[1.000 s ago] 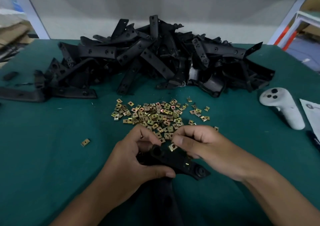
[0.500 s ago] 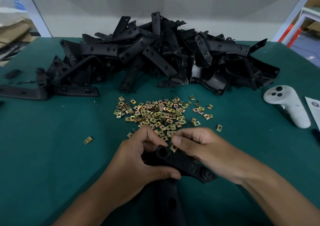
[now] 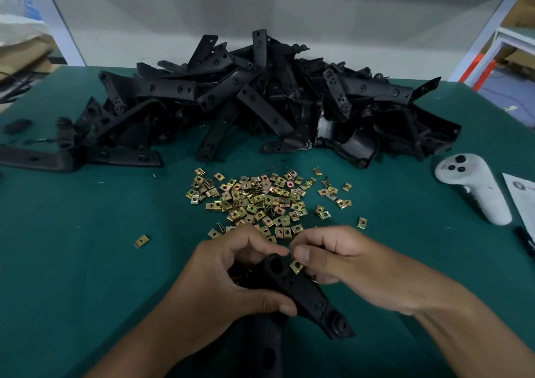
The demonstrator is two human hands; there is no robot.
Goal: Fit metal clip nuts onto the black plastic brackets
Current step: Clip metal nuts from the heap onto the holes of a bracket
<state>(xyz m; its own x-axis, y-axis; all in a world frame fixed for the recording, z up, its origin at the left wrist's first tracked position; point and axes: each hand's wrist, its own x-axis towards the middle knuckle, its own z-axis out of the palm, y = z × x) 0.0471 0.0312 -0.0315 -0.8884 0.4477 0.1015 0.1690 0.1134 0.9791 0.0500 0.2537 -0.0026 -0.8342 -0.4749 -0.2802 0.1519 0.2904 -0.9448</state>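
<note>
While the left hand (image 3: 220, 279) keeps gripping the bracket (image 3: 304, 291), the clip nut (image 3: 296, 266) stays pinched.

A green-covered table (image 3: 72, 262) is seen beneath the hands, backed by a pale grey wall (image 3: 260, 10). Far right of them, a white frame with orange legs (image 3: 486, 65) (possibly shelving) is glimpsed, blurred.

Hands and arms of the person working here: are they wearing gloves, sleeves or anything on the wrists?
No. Both the left hand and the right hand are bare, with no gloves, and no rings show on the visible fingers. Both forearms are uncovered as far as the picture's edge: no sleeves, watch or wristband in view. The fingernails look short and unpainted.
</note>
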